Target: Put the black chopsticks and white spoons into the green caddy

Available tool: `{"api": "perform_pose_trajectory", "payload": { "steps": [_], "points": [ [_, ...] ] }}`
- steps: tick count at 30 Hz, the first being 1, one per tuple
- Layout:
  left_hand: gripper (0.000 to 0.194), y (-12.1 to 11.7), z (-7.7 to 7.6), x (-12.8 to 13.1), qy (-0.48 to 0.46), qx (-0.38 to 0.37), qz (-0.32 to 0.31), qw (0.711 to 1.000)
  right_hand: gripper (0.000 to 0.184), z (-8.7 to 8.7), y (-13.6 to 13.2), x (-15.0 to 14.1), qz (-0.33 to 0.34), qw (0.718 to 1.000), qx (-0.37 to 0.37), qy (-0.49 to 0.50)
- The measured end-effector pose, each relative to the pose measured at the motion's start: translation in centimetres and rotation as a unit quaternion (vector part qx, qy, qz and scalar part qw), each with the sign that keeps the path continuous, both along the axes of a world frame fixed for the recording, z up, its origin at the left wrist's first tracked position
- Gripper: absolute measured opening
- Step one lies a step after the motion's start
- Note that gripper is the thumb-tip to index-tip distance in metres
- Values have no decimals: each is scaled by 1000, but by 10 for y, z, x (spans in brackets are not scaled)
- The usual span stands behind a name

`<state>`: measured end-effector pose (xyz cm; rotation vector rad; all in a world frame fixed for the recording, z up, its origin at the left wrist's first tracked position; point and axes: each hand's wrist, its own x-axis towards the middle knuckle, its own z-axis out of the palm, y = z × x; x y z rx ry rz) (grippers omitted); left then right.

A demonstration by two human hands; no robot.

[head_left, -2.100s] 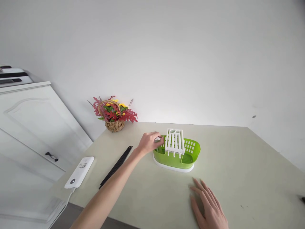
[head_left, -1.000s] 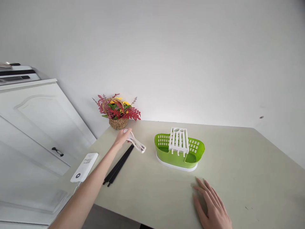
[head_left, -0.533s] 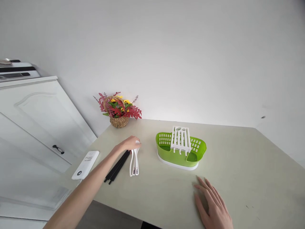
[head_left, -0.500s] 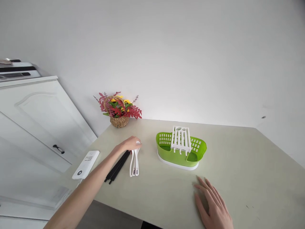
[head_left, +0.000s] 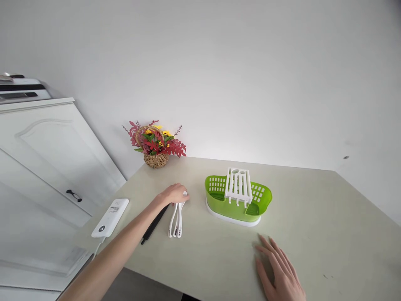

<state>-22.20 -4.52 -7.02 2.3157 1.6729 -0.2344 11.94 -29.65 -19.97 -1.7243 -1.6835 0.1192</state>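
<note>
My left hand (head_left: 176, 194) is closed around the bowl ends of several white spoons (head_left: 177, 221). Their handles point toward me, low over the table or resting on it; I cannot tell which. Black chopsticks (head_left: 154, 225) lie just left of the spoons, partly hidden under my left forearm. My right hand (head_left: 280, 271) rests flat on the table near its front edge, fingers apart, holding nothing. Between and beyond my hands stands a green plastic basket (head_left: 219, 208) on a white base. A white slotted rack (head_left: 238, 186) with small hooks sits across its middle.
A white power bank (head_left: 110, 218) with a cable lies at the table's left edge. At the back left stands a wicker basket of artificial flowers (head_left: 156, 159). A white cabinet (head_left: 46, 167) borders the table (head_left: 313, 217) on the left, and a wall runs behind.
My left hand has brought the spoons out from the green basket's left end to beside the chopsticks, then shifted slightly right and nearer. My right hand has stayed in place.
</note>
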Motion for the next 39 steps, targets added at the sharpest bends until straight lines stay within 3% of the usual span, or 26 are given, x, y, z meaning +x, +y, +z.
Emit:
{"api": "perform_pose_trajectory", "payload": {
  "steps": [12, 25, 34, 39],
  "points": [
    [37, -4, -25, 5, 36, 119, 24, 992, 33, -4, 1, 2, 7, 1000, 12, -5],
    [39, -11, -38, 20, 48, 163, 48, 984, 34, -2, 0, 1, 7, 1000, 5, 5],
    [48, -11, -23, 17, 6, 188, 103, 977, 34, 0, 0, 1, 6, 1000, 9, 2],
    [42, -2, -3, 6, -160, 258, 193, 933, 33, 1, -1, 0, 3, 1000, 4, 3]
  ]
}}
